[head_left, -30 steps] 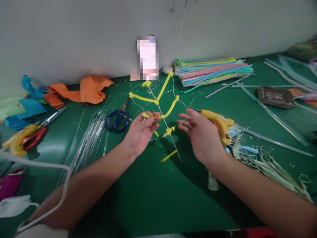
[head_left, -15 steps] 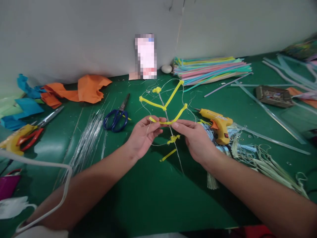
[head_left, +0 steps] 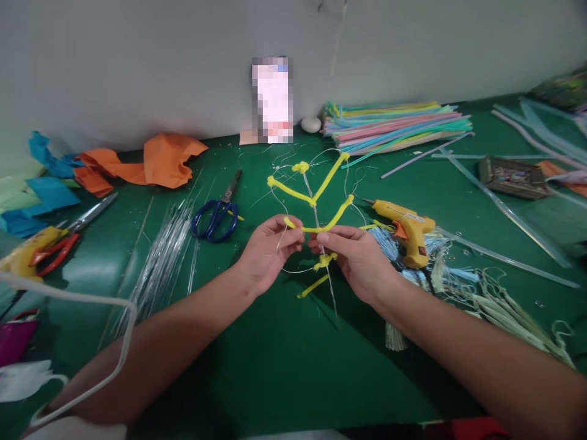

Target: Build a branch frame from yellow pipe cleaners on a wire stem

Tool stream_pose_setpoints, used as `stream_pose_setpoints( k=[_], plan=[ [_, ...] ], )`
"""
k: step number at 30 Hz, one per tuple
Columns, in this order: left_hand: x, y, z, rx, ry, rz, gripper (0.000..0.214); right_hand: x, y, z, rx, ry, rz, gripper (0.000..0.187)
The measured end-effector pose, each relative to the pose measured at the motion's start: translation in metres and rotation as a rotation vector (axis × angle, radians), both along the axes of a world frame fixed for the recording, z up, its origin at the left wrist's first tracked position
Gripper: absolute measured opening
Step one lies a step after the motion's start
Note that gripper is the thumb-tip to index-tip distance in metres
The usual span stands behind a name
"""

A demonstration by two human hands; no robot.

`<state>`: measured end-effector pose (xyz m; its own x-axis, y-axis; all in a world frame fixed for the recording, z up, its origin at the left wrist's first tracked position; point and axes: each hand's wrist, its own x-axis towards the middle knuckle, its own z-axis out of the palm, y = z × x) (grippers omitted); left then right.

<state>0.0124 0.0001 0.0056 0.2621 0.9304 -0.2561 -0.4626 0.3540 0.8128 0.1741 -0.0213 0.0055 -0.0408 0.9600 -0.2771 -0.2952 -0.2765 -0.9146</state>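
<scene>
Between my hands is a frame of yellow pipe cleaners on a twisted wire stem (head_left: 333, 296), with thin wire looped around its tips. My left hand (head_left: 270, 250) pinches the left part of the lower yellow pipe cleaner (head_left: 340, 211). On the same piece, close to the stem, my right hand (head_left: 362, 256) closes thumb and fingers. Above them an upper yellow pipe cleaner (head_left: 331, 178) forms a V, and a small yellow knot (head_left: 301, 167) caps the stem. Another yellow knot (head_left: 324, 261) sits below my fingers. A short yellow pipe cleaner (head_left: 312, 286) lies under the frame.
Blue-handled scissors (head_left: 214, 220) and a bundle of wires (head_left: 160, 260) lie left. A yellow glue gun (head_left: 406, 229) rests on tassels at right. Coloured pipe cleaners (head_left: 397, 128) are piled behind, beside a phone (head_left: 274, 101) against the wall. Orange paper (head_left: 172, 160) lies far left.
The frame has shifted slightly right and its stem stands a little straighter. My right fingers have moved in under the stem; both hands keep their grip on the lower pipe cleaner.
</scene>
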Motion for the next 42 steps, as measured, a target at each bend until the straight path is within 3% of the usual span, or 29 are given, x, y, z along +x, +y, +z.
stream_pose_setpoints(
  k=[8,11,14,19,27,37,42],
  plan=[
    [0.001,0.001,0.003,0.044,0.1,-0.01,0.015,-0.002,-0.001,0.001,0.022,-0.015,-0.093,0.015],
    [-0.002,0.003,0.006,0.058,0.196,0.078,0.01,-0.001,-0.001,0.0,0.06,-0.046,-0.169,0.016],
    [-0.006,0.004,0.012,0.183,0.317,0.217,0.01,0.001,-0.002,-0.002,0.12,-0.082,-0.204,0.016],
    [-0.006,-0.001,0.019,0.386,0.459,0.251,0.019,0.001,-0.003,-0.001,0.166,-0.174,-0.227,0.014],
    [0.001,-0.003,0.017,0.3,0.467,0.203,0.02,-0.001,-0.004,-0.001,0.208,-0.112,-0.197,0.009],
    [0.007,-0.006,0.019,0.109,0.186,0.169,0.02,-0.003,-0.004,0.0,0.145,-0.037,-0.158,0.009],
    [0.007,-0.005,0.018,0.099,0.126,0.16,0.022,-0.003,-0.004,0.001,0.155,-0.026,-0.143,0.008]
  ],
)
